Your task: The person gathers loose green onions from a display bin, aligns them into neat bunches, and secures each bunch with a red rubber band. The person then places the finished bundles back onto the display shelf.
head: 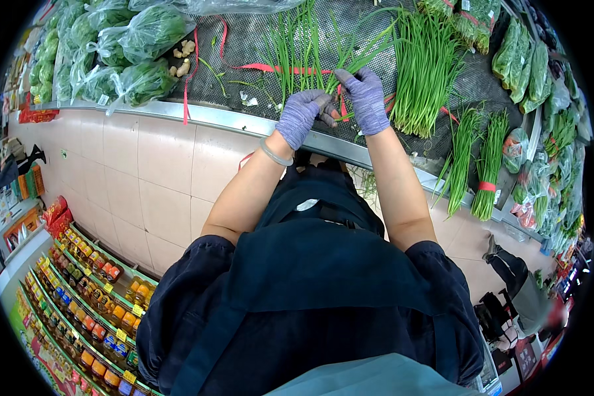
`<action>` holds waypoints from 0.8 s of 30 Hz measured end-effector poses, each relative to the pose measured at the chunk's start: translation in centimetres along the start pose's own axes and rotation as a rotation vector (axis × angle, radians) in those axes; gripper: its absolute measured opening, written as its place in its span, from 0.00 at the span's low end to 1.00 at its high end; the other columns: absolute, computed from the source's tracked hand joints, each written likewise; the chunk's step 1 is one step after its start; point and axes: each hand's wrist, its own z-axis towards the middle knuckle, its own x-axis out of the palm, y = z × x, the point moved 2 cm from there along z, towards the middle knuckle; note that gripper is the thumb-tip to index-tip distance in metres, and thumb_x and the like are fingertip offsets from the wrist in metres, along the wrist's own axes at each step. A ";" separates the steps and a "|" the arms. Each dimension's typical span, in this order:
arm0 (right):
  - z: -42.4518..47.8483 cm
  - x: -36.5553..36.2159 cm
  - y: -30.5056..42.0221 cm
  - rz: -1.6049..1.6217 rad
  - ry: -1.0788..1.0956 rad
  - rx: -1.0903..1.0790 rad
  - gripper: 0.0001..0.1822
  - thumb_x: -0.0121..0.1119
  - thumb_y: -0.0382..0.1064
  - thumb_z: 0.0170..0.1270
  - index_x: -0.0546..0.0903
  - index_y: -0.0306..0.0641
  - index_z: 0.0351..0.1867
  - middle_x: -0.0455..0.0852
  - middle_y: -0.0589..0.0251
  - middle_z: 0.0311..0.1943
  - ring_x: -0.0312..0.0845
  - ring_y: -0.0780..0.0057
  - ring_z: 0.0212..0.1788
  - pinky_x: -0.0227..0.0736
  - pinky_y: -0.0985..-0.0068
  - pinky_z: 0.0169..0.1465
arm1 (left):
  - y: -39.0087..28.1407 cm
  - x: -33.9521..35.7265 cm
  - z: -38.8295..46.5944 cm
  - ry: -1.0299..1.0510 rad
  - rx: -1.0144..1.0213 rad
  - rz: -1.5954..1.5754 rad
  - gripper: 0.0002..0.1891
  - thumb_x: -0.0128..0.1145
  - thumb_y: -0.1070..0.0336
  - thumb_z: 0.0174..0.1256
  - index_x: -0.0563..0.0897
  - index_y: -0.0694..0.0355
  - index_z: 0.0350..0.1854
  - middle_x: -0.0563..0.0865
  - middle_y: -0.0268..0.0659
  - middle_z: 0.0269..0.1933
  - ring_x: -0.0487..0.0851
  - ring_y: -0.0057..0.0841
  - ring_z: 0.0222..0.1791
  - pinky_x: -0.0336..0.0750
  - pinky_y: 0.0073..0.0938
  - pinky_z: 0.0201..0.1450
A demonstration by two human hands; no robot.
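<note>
My left hand (304,111), in a purple knit glove with bare fingertips, curls its fingers around the lower stems of a few loose green chives (359,57). Close on its right, my right hand (365,96), gloved alike, pinches the same chives between thumb and fingers. Their leaves fan up and to the right. Just beyond the left hand, a thin layer of chives (297,44) lies across a red ribbon (262,66) on the black mesh mat (247,37). A large pile of chives (420,74) rests to the right of my right hand.
Bagged leafy greens (146,81) and ginger pieces (183,59) lie at the left. Two chive bundles (490,168) are by the right front corner. A metal edge (218,119) borders the stand. Shelves of jars (94,302) stand behind left; another person (524,292) is behind right.
</note>
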 end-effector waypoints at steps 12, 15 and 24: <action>0.6 0.4 0.6 0.393 0.178 0.000 0.15 0.53 0.27 0.52 0.76 0.32 0.44 0.79 0.65 0.29 0.68 0.86 0.23 0.62 0.89 0.25 | -0.5 -0.1 0.1 0.034 0.047 -0.060 0.12 0.47 0.64 0.65 0.76 0.71 0.39 0.80 0.39 0.25 0.78 0.23 0.20 0.75 0.21 0.27; 1.4 -0.3 0.8 0.170 0.315 -0.128 0.20 0.50 0.25 0.49 0.76 0.35 0.48 0.80 0.64 0.35 0.72 0.82 0.30 0.69 0.84 0.35 | -0.7 -0.7 -0.3 0.084 0.028 -0.037 0.14 0.48 0.62 0.64 0.77 0.69 0.40 0.80 0.37 0.25 0.77 0.20 0.21 0.73 0.18 0.27; 1.2 0.3 2.7 0.004 0.425 -0.246 0.22 0.54 0.32 0.57 0.69 0.33 0.55 0.78 0.58 0.48 0.73 0.73 0.50 0.66 0.75 0.56 | -1.9 -1.3 -1.1 0.123 0.042 0.080 0.12 0.46 0.65 0.65 0.77 0.71 0.38 0.80 0.36 0.23 0.76 0.20 0.19 0.71 0.17 0.25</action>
